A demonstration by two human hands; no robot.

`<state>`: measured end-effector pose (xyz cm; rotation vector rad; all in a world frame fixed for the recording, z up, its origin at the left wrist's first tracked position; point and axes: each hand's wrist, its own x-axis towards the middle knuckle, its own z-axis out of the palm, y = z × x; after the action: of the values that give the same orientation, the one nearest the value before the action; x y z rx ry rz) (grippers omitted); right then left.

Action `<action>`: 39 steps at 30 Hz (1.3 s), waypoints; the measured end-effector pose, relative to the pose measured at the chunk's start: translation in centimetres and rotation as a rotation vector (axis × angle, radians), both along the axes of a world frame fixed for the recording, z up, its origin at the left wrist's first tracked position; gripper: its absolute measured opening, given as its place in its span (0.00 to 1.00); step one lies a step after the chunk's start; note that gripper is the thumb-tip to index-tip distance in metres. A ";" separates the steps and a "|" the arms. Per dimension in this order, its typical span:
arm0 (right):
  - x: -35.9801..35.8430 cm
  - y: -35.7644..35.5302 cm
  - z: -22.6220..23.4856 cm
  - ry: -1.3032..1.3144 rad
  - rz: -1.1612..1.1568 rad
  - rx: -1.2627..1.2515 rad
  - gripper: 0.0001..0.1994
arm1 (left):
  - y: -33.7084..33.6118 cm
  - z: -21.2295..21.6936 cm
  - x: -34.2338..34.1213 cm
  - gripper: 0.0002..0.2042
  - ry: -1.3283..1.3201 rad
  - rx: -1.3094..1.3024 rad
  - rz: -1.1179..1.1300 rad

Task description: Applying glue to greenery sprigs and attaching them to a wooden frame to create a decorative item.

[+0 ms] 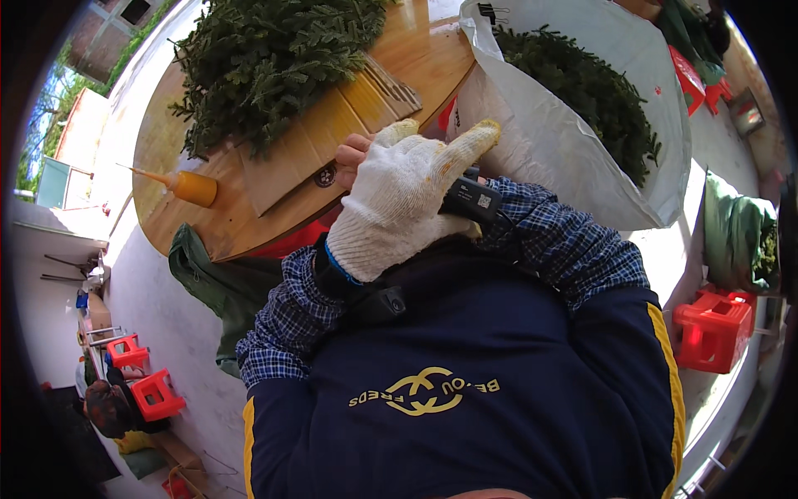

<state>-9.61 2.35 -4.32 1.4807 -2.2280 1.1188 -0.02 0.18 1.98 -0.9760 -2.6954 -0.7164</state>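
My left hand point(397, 190), in a white knit glove with yellowed fingertips, lies in front of my chest. Its fingers are apart, one stretched out to the right. Behind it, bare fingertips of my right hand point(351, 156) show, bent close to the glove's far side; what they hold, if anything, is hidden. A black wrist camera point(472, 201) sits at my right wrist, beside the gloved fingers. Just beyond both hands, a flat piece of cardboard point(287, 179) on the round wooden table point(158, 125) carries a heap of green fir branches point(266, 66).
An orange squeeze bottle point(195, 189) lies near the table's left edge. To the right, a large white sack point(532, 125) holds more fir branches point(573, 87). Red plastic stools point(713, 328) stand at the right, others at the left. Dark green cloth point(216, 283) hangs below the table.
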 end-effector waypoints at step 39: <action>-1.8 7.4 5.2 -1.401 0.474 -1.167 0.08 | -4.8 -3.6 -0.6 0.13 -0.870 0.794 -0.024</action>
<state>-11.44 9.76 0.93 0.5927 -0.8254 3.4204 -0.62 -4.63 -1.65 -0.5309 -2.4806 -2.4008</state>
